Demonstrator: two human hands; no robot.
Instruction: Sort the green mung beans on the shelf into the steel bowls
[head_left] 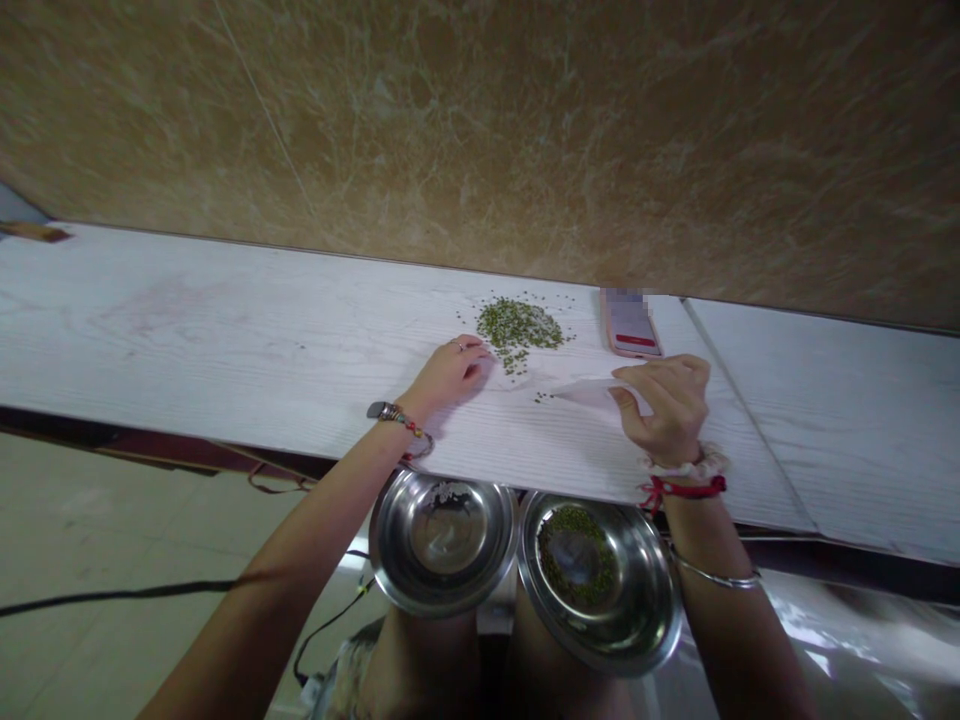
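My left hand [448,372] rests on the white table at the lower left edge of a loose pile of green mung beans [519,325]. Its fingers are bent but apart, with nothing visible in them. Farther right, my right hand [664,405] has thumb and fingers pinched around a pale, tapering thing [592,393], too faint to name. The narrow end points left toward a few stray beans [541,397] set apart from the pile. Below the table edge are two metal bowls: the left bowl [382,560] holds some white grains, the right bowl [652,630] green beans.
A phone [631,325] lies behind my right hand, close to the brown marbled wall [480,130]. The bowls sit over my knees against the table edge. A black cable [112,595] runs at the lower left. A wooden piece [34,231] lies at the far left.
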